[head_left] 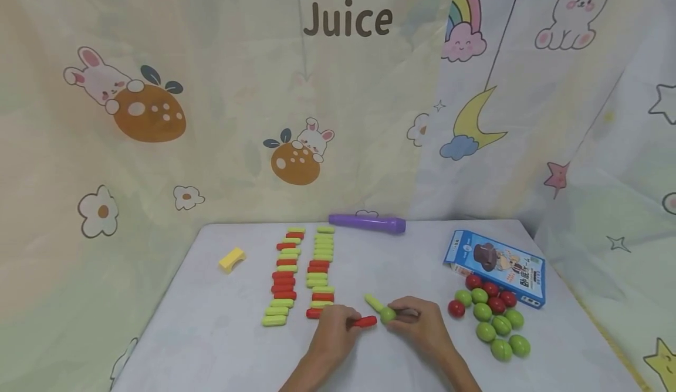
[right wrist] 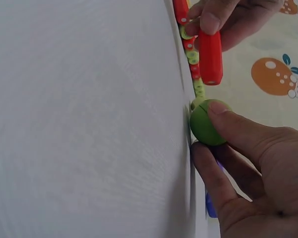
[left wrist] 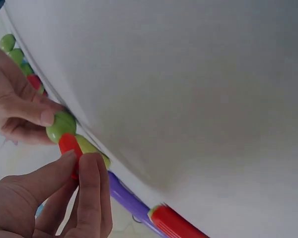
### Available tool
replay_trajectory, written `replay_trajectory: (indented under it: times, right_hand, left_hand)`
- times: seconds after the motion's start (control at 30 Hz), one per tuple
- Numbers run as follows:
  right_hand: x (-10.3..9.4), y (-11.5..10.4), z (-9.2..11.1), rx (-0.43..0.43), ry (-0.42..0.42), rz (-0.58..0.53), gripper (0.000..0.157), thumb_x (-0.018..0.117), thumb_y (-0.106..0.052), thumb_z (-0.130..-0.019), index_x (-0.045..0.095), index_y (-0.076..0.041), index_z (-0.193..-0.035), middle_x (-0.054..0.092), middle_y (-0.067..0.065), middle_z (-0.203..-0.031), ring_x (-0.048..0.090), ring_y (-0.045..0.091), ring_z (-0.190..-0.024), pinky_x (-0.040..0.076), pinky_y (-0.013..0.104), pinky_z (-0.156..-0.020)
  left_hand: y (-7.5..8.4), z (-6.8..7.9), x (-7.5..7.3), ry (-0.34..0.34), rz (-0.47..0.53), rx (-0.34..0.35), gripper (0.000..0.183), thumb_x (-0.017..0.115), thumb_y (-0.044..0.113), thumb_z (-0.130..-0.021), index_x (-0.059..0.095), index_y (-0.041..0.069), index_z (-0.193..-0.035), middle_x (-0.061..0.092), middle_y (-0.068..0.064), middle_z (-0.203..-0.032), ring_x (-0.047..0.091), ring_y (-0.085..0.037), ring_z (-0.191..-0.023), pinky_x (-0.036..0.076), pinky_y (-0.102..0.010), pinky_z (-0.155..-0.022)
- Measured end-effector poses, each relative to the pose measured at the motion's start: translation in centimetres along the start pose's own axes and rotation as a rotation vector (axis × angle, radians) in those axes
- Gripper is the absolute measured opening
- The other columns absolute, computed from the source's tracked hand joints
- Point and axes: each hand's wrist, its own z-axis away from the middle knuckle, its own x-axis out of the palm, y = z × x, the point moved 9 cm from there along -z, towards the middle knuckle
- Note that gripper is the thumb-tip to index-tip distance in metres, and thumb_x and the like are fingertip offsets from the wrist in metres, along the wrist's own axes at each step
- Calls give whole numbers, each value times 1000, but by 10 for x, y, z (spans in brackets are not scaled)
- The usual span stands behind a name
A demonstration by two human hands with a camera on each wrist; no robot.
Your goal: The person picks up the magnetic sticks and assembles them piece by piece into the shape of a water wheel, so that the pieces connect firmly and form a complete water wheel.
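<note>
My left hand (head_left: 335, 327) pinches a short red faceted stick (head_left: 365, 321) between thumb and fingers, its free end pointing toward the right hand. With thumb and fingertips, my right hand (head_left: 422, 324) holds a glossy green ball (right wrist: 208, 124) low over the white table. In the right wrist view a small gap separates the red stick (right wrist: 211, 59) from the ball. Just behind the ball, a yellow-green stick (head_left: 374, 303) lies slanted on the table; whether they touch, I cannot tell.
Two columns of red and yellow-green sticks (head_left: 285, 281) lie left of centre. Several red and green balls (head_left: 483, 311) sit at the right beside a blue box (head_left: 502, 266). A purple tapered tube (head_left: 367, 223) lies at the back, a yellow arch block (head_left: 232, 259) at left.
</note>
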Motion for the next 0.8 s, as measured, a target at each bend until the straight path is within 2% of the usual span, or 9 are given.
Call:
replay_trajectory:
  times: [0.13,0.23,0.37,0.47,0.53,0.63,0.7,0.8]
  right_hand:
    - [1,-3,0,-42,-1,-1,34,93,2,-77,81,-6,-108,80,9,-108,79,21,-101,63,26,-84]
    - [1,-3,0,-39,4,3,34,93,3,-76,81,-8,-106,80,8,-107,79,19,-99,63,25,-84]
    - [2,-6,0,-38,9,52,34,95,0,-75,81,-13,-104,80,2,-104,79,14,-95,63,26,-84]
    - [4,-11,1,-97,-6,156,35,97,-6,-76,79,-16,-104,79,-6,-102,77,10,-94,63,28,-88]
    - [6,-16,2,-143,-37,220,38,98,-10,-76,78,-17,-109,77,-9,-104,74,8,-96,62,28,-90]
    - [4,-22,4,-206,-112,243,44,96,-11,-78,77,-11,-118,77,-4,-112,74,14,-100,63,31,-90]
    - [2,-24,3,-220,-166,250,46,95,-11,-81,76,-10,-123,77,-2,-115,74,16,-102,63,31,-91]
    - [1,-26,1,-258,-226,258,44,92,-8,-83,77,-10,-124,78,0,-117,74,19,-102,63,33,-89]
  left_hand:
    - [4,-5,8,-10,-30,7,17,86,3,-90,84,1,-106,81,-6,-99,70,-19,-94,62,-45,-90]
    - [5,-8,13,-22,-34,6,16,86,2,-91,84,0,-106,81,-7,-100,70,-20,-95,62,-46,-91]
    - [3,-8,9,-10,-46,3,20,85,2,-90,83,-1,-110,81,-8,-103,71,-20,-96,63,-45,-89]
    - [-2,-1,-6,24,-48,-3,22,86,3,-91,81,0,-112,79,-7,-104,71,-20,-95,64,-43,-86]
    - [-8,5,-21,66,-67,2,23,86,3,-90,81,2,-112,78,-5,-103,70,-20,-94,64,-41,-85]
    - [-18,14,-47,142,-154,41,24,90,6,-87,80,6,-110,74,-2,-99,68,-17,-92,64,-37,-83]
    - [-25,18,-61,185,-230,40,29,91,7,-85,80,6,-112,73,-3,-101,67,-19,-95,64,-36,-84]
    - [-37,18,-69,188,-305,1,35,93,8,-84,80,3,-116,73,-6,-104,66,-20,-99,64,-38,-86]
